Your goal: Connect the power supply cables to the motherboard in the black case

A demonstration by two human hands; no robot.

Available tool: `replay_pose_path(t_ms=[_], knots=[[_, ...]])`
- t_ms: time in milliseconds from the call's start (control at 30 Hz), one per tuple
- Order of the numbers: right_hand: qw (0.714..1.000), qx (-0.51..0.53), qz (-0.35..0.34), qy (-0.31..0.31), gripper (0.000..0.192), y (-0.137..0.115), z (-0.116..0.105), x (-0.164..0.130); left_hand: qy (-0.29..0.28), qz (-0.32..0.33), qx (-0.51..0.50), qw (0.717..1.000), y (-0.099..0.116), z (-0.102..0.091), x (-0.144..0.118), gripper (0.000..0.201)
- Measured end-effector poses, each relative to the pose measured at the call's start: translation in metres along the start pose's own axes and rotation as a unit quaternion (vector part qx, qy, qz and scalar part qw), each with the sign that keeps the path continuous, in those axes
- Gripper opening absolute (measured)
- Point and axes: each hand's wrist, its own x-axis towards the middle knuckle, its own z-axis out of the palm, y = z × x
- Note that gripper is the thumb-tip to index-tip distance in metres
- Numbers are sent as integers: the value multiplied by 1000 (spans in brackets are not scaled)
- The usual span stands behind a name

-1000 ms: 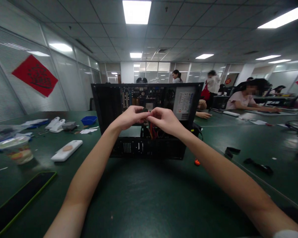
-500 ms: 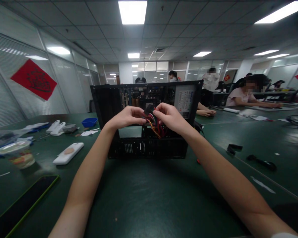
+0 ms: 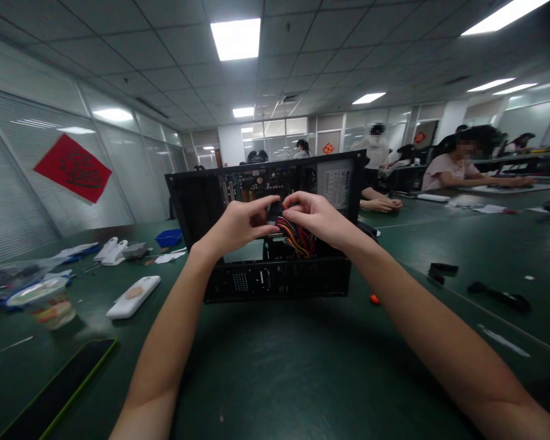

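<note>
Both hands met before an open computer case (image 3: 211,195) standing on a dark green table (image 3: 279,366) in a bright office. The left hand (image 3: 238,225) and right hand (image 3: 318,219) pinched a black plug (image 3: 275,212) with coloured wires (image 3: 296,235). A white phone (image 3: 134,296) lay nearby.

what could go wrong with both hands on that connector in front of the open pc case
1. Both hands, left hand and right hand, pinch the connector; pulling by the wires might strain them.
2. The case stands open on the table; a hard tug may shift it.
</note>
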Motion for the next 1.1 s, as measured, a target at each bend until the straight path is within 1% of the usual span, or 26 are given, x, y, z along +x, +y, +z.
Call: replay_pose_path(t_ms=[133,267,367,533,633,767,867,933,1000,1033,1100], knots=[[1000,9,0,4,31,1,3,0,4,11,59,998,3,-2,1,57],[1000,-6,-5,21,36,3,9,2,7,2,80,997,7,-2,2,50],[998,-38,-17,47,38,6,12,4,7,-11,84,996,8,1,2,48],[989,-92,-37,107,34,12,17,6,10,-36,62,997,8,6,4,53],[987,-106,-53,112,35,15,21,7,14,-46,55,997,7,7,4,52],[986,-108,-54,117,32,22,24,9,18,-51,64,997,2,10,1,51],[984,-102,-48,137,31,32,25,13,33,-50,112,992,1,16,0,53],[983,-87,-45,156,38,39,25,16,57,-41,185,980,1,21,0,52],[982,-77,-53,163,51,45,25,19,71,-22,254,964,-1,26,0,42],[982,-77,-64,159,55,47,25,20,71,-10,273,959,-4,29,-1,35],[982,-91,-87,141,53,50,25,22,71,13,273,959,-12,32,-3,23]])
